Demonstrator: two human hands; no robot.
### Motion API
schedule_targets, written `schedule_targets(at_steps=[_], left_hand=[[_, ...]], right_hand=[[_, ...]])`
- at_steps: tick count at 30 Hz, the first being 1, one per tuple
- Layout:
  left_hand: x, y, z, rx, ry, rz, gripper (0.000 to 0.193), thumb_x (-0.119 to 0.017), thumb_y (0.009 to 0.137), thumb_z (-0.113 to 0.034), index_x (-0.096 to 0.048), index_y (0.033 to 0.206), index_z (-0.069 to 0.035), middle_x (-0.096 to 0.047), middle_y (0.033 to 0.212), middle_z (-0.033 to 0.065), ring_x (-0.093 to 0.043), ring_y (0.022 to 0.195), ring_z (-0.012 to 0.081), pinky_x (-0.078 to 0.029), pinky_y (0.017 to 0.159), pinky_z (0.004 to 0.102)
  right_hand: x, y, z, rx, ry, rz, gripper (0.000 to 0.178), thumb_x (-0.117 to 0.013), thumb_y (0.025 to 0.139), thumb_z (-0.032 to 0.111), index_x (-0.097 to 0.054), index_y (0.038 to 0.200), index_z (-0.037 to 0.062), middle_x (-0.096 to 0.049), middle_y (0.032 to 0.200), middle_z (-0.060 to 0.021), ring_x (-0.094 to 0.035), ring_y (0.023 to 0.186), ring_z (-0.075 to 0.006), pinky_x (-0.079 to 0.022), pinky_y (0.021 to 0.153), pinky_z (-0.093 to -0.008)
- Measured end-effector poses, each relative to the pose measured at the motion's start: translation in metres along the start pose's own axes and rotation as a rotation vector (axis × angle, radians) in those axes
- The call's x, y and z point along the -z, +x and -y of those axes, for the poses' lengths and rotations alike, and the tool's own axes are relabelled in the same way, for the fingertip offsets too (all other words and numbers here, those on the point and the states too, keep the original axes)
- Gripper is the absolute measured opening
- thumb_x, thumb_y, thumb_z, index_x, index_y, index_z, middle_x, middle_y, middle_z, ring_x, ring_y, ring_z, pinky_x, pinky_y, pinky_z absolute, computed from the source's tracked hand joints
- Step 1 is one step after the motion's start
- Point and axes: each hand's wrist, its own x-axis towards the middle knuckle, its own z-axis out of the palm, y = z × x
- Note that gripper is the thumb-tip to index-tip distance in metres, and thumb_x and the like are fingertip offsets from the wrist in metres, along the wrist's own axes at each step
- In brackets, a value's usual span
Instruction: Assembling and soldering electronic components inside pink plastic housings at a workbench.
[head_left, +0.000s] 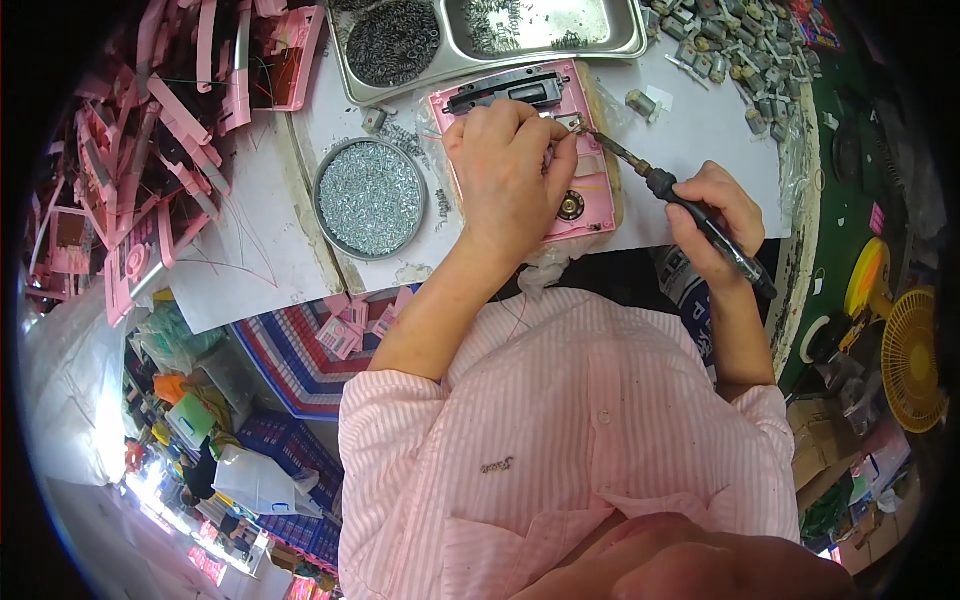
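A pink plastic casing (594, 207) lies in front of me on a padded block, with a long black part (505, 90) across its far end and a round dark part with a brassy middle (571, 206) near its near end. My left hand (508, 170) rests over the casing, its fingers bent and thumb closed in; what they pinch is hidden. In my right hand (718, 215) is a soldering iron (655, 182), gripped by its black handle. Its tip points left, at a small metal piece (573, 122) by the left fingertips.
A round tin of small silvery pieces (370, 198) stands left of the casing. Behind is a metal tray (460, 62) with dark springs. Small motors (715, 60) heap at the back right, and pink plastic parts (130, 170) pile at the left. A yellow fan (912, 360) is far right.
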Motion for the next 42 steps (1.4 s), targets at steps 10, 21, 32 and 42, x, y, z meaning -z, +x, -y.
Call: schedule_targets(at_steps=[10, 21, 32, 42], left_hand=[[0.0, 0.0, 0.0, -0.001, 0.011, -0.001, 0.01, -0.078, 0.077, -0.018, -0.069, 0.081, -0.016, -0.059, 0.09, 0.0003, -0.056, 0.087, 0.0225, -0.035, 0.081, 0.0406], [0.0, 0.0, -0.001, -0.005, 0.011, -0.007, 0.011, -0.078, 0.076, -0.016, -0.069, 0.082, -0.015, -0.059, 0.09, 0.0005, -0.057, 0.087, 0.0223, -0.035, 0.083, 0.0407], [0.004, 0.002, -0.007, -0.006, 0.071, 0.002, 0.011, -0.08, 0.078, -0.015, -0.073, 0.086, -0.011, -0.06, 0.085, 0.0011, -0.058, 0.08, 0.0204, -0.036, 0.079, 0.0374], [0.004, 0.0, -0.007, 0.026, 0.076, 0.053, 0.011, -0.078, 0.081, -0.018, -0.072, 0.088, -0.013, -0.061, 0.093, 0.0012, -0.059, 0.087, 0.0206, -0.033, 0.082, 0.0405]], right_hand=[[-0.002, 0.004, 0.002, 0.041, -0.028, 0.008, 0.023, -0.077, 0.076, 0.0, -0.068, 0.096, -0.001, -0.055, 0.068, -0.0063, -0.047, 0.058, -0.0178, -0.035, 0.053, -0.0302], [0.007, 0.003, 0.001, 0.081, -0.039, -0.02, 0.024, -0.076, 0.075, -0.003, -0.067, 0.097, -0.0021, -0.057, 0.068, -0.0068, -0.048, 0.058, -0.0174, -0.034, 0.053, -0.0296], [0.015, 0.008, 0.002, 0.07, -0.007, -0.044, 0.023, -0.076, 0.075, -0.003, -0.067, 0.097, -0.0029, -0.059, 0.071, -0.0082, -0.048, 0.06, -0.0166, -0.034, 0.054, -0.029], [0.018, 0.009, 0.005, 0.056, -0.029, 0.002, 0.023, -0.075, 0.08, -0.001, -0.066, 0.1, -0.0047, -0.056, 0.072, -0.0069, -0.047, 0.063, -0.0164, -0.033, 0.058, -0.0303]])
